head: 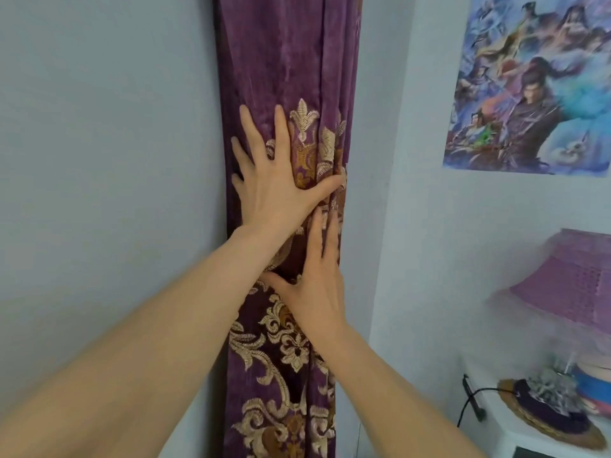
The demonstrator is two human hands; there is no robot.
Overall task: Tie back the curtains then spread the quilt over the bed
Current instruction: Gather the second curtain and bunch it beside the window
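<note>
Two bare forearms reach up and away from the viewer toward the corner of the room. The right hand (pixel 317 282) lies lower, its palm flat on the curtain (pixel 287 77), fingers straight and close together, thumb stuck out to the left; it grips nothing. Just above it the left hand (pixel 276 180) is spread wide against the same cloth, fingers fanned upward and the thumb hooked round the curtain's right edge, pressing the folds rather than closing on them.

The curtain hangs gathered into a narrow column between the two walls. It is a plush, velvety purple with a faint crushed sheen, plain higher up and heavily worked lower down with raised cream and gold embroidery in scrolls, leaves and flower shapes.

To the right, low down, a white ledge (pixel 496 434) carries a flat oval woven mat (pixel 555 424) with dark and patterned things on it, too blurred to name, and a black cable (pixel 469 404) curving beside it. Above that sits a purple lampshade (pixel 572 279) with a knitted, gridded texture. Farther up on the pale wall (pixel 423 226) is a glossy illustrated poster (pixel 535 81) in blues and reds.
</note>
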